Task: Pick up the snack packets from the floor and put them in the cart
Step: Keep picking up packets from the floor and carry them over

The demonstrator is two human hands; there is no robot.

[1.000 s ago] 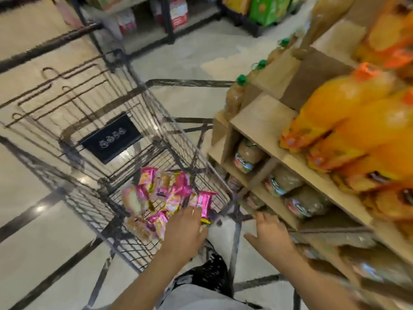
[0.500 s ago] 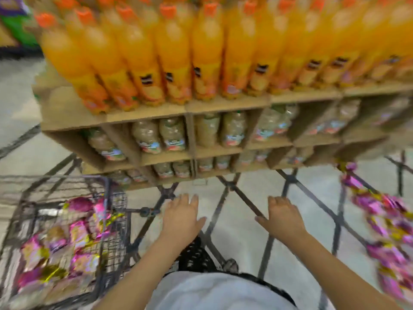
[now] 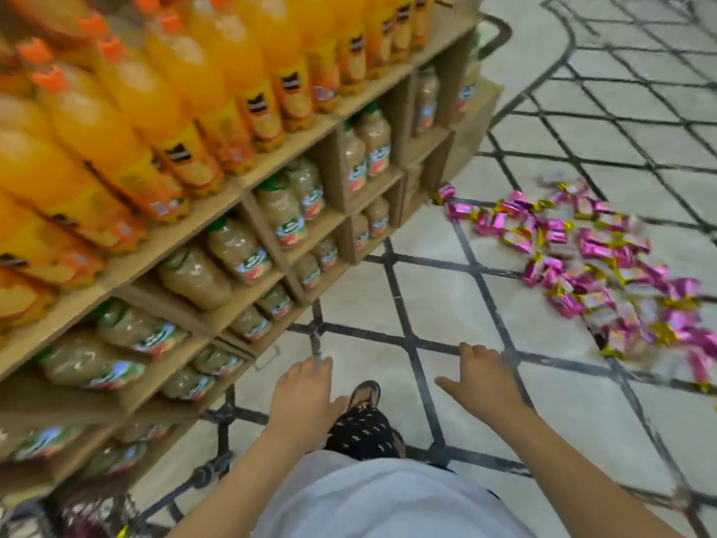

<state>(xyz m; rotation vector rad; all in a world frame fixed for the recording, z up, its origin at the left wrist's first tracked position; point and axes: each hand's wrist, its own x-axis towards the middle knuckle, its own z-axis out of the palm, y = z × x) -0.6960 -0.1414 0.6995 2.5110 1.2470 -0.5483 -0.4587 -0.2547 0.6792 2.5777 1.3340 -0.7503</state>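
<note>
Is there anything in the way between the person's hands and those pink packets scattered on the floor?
Nothing visible. The left hand and right hand are empty, and only bare floor lies between them and the snack packets ahead to the right. The drinks shelf stands off to the left.

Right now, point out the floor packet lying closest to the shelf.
The pink packet right by the shelf, at the spill's left tip; the other packets trail away rightward.
</note>
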